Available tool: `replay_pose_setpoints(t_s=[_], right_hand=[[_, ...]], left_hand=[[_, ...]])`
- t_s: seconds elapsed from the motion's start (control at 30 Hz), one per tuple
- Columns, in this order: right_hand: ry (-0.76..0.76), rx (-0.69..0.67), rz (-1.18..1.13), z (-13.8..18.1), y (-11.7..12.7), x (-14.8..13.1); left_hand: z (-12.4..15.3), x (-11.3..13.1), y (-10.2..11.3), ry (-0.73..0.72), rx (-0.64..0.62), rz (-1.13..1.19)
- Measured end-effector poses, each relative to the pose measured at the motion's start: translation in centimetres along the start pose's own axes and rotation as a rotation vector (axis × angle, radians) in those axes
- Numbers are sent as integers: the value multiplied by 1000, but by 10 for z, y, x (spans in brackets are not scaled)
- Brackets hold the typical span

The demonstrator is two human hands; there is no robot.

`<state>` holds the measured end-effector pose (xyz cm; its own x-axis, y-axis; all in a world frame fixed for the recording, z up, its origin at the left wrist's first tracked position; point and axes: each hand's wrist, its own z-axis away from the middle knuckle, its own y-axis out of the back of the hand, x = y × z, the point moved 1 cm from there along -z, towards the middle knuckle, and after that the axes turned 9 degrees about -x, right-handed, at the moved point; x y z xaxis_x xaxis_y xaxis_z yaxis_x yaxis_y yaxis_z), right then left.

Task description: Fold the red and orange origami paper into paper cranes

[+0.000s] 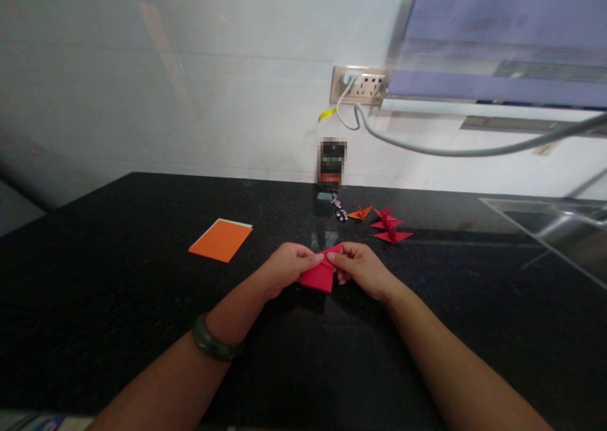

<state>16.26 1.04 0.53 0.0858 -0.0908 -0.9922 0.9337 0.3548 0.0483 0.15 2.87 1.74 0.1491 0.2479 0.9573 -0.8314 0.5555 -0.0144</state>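
"Why the two-sided grip?"

"Left hand (pixel 288 265) and right hand (pixel 361 267), fingers closed, pinch red paper (pixel 318 280) over the surface (pixel 142 304), apparently steadying folds; orange paper (pixel 222 241) lies apart, likely for room."

Paper sheets (pixel 221 241) are set on the countertop (pixel 118 317), left of the folded paper (pixel 318 280); paper cranes (pixel 401 236), behind and right.

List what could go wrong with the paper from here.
The red paper is pinched by both the left hand and the right hand; an uneven pull might wrinkle or tear it.

The folded red figures sit beyond the right hand, so a forward sweep could knock them.
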Motion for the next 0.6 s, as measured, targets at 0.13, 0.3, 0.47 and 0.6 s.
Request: replay_pose_setpoints(t_s=[0.13, 0.3, 0.47, 0.6], right_hand=[[25, -27, 31, 0, -1, -1], [37, -52, 36, 0, -2, -2], [46, -81, 33, 1, -1, -2], [46, -111, 51, 1, -2, -1]], left_hand=[[1, 0, -2, -2, -5, -23], [1, -2, -2, 9, -26, 13], [0, -4, -1, 29, -122, 73], [0, -5, 0, 34, -114, 64]])
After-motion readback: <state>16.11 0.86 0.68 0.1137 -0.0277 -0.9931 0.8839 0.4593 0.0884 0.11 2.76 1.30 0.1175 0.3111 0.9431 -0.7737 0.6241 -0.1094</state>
